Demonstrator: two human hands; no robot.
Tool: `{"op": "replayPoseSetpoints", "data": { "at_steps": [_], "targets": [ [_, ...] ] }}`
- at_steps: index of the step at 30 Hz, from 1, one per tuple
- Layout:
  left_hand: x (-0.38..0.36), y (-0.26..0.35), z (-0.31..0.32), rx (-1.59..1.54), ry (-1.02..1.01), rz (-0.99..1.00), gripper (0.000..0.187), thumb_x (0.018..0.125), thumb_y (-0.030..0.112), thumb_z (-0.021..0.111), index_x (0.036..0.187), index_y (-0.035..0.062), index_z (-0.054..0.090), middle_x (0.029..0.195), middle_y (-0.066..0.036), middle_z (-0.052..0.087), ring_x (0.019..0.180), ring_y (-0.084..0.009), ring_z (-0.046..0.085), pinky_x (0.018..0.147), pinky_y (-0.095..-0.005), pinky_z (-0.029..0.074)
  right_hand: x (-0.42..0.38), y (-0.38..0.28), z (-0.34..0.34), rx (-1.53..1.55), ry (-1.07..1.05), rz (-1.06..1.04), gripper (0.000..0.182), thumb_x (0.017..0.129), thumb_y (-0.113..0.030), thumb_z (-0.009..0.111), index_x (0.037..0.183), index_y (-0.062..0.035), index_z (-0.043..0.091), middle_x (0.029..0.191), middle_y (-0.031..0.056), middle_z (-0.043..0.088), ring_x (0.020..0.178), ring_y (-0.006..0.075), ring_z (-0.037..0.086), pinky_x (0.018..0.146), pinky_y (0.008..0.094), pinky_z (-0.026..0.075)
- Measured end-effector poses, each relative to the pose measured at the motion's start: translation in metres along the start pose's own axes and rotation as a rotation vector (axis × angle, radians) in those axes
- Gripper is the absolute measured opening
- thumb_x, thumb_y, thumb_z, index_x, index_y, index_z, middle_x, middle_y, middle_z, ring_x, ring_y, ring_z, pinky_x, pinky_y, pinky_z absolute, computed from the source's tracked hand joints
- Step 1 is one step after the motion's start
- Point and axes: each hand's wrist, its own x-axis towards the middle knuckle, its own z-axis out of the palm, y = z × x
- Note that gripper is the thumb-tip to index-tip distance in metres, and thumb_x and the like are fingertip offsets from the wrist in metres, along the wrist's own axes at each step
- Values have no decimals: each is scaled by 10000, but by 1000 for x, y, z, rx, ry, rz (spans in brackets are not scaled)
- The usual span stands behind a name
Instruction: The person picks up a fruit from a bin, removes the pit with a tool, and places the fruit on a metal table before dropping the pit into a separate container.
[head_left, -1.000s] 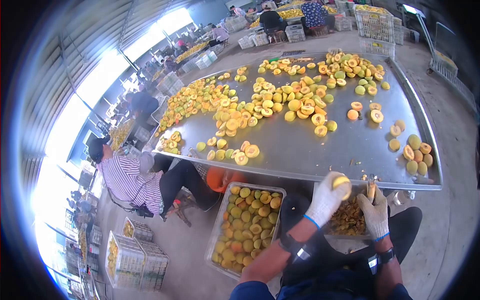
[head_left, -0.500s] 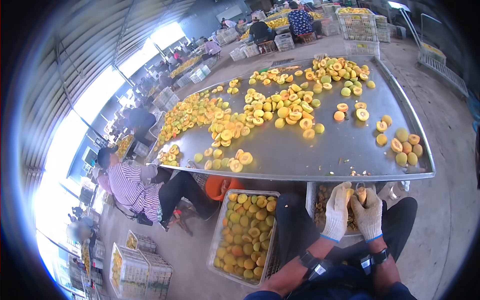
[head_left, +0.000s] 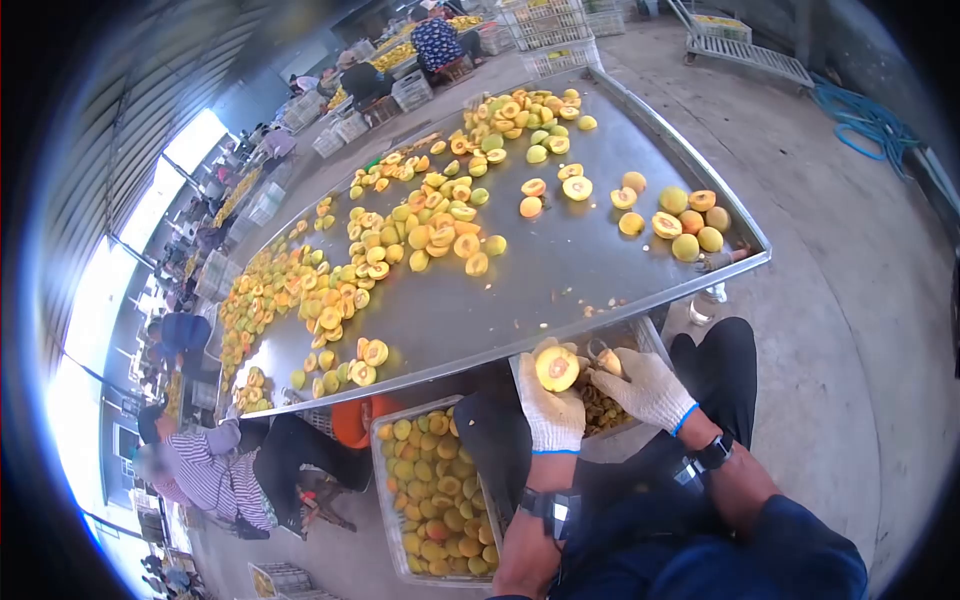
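Note:
In my gloved left hand point(head_left: 553, 412) lies a halved yellow peach point(head_left: 557, 369), its cut face turned up with a reddish centre. My gloved right hand point(head_left: 643, 390), just to the right, closes round the short wooden handle of a pitting tool point(head_left: 607, 361); its small metal end shows above the fingers. Below both hands is a crate of brown peach pits point(head_left: 604, 414), partly hidden by the gloves. The metal table point(head_left: 540, 285) in front bears many peach halves point(head_left: 432, 232) in piles, and a small group of peaches point(head_left: 688, 225) near its right corner.
A white crate of whole peaches point(head_left: 440, 500) stands left of my legs, with an orange bucket point(head_left: 352, 422) behind it. A person in a striped top point(head_left: 215, 465) sits at the left. Stacked crates point(head_left: 545, 30) and a blue hose point(head_left: 865, 125) are farther off.
My view has swung to the right. The hands have moved apart a little, and the left now shows the peach half's cut face upward. The pitting tool stays in my right hand.

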Motion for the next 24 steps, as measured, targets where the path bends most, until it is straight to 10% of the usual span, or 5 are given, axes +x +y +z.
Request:
{"op": "replayPoseSetpoints", "data": {
  "at_steps": [6, 24],
  "targets": [
    [-3, 2, 8, -24, 49, -97, 401, 1023, 360, 510, 1222, 28, 613, 1065, -189, 686, 901, -343, 676, 839, -465, 578, -6, -3, 12, 54, -179, -7, 572, 1018, -416, 573, 1376, 30, 577, 1020, 342, 702, 951, 513, 681, 848, 536, 526],
    [-17, -1, 19, 104, 76, 11, 413, 1086, 430, 487, 1125, 29, 580, 1033, -185, 669, 904, -344, 682, 860, -548, 608, -11, -20, 20, -67, -242, 80, 550, 1043, -431, 523, 1227, 78, 619, 882, 318, 704, 844, 496, 695, 772, 544, 538]
  ]
}}
